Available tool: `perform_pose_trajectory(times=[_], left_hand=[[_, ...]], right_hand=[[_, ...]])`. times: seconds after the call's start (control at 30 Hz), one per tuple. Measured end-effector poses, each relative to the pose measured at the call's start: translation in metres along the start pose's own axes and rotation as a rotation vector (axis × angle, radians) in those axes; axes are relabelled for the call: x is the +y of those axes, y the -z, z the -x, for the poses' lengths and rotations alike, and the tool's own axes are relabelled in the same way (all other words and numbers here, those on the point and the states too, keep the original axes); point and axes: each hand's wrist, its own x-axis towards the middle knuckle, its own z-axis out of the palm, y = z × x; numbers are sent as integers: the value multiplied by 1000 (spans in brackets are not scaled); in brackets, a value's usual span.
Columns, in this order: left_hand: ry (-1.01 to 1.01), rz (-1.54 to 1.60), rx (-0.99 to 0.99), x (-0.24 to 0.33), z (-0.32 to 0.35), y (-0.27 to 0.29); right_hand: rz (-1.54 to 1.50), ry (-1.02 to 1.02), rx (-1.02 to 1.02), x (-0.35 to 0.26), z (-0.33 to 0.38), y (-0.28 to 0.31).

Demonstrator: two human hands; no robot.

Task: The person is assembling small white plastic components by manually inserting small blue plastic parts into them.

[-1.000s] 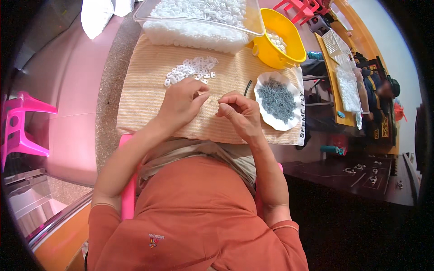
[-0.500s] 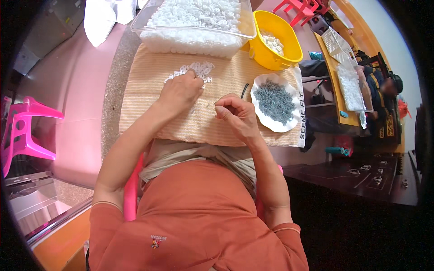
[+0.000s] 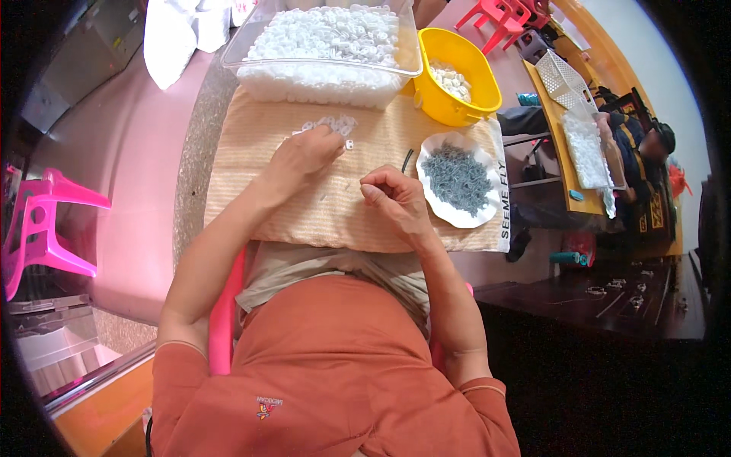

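Covering the near part of the loose white pieces (image 3: 339,122) in the head view, the left hand (image 3: 306,154) is palm-down, its fingers mostly hidden, so their opening and hold cannot be told. The right hand (image 3: 401,201), near the scalloped white dish (image 3: 466,221), is half-curled, thumb close to the index finger; whether they hold anything cannot be told.

On the cloth (image 3: 251,179) before you, a bin (image 3: 324,67) is standing toward the far edge, a bucket (image 3: 451,112) sitting just to its right. A pile of loose pieces (image 3: 339,124) is lying between the bin and your left hand (image 3: 306,157). Your right hand (image 3: 397,201) is hovering left of the dish (image 3: 461,222), where tiny parts (image 3: 457,179) are lying. Left of you, a stool (image 3: 57,190) is standing on the floor (image 3: 129,251).
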Motion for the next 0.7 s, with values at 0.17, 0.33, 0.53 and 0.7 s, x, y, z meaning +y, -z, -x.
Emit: perform_pose_trajectory(times=[0.17, 0.33, 0.53, 0.7], left_hand=[[141, 302, 235, 19, 7, 10], [270, 521, 320, 30, 17, 13], [408, 784, 391, 26, 30, -7], [478, 1039, 345, 26, 32, -13]], right_hand=[[42, 4, 52, 0, -2, -1], [50, -12, 36, 3, 0, -3], [34, -1, 45, 9, 1, -3], [17, -45, 69, 6, 1, -1]])
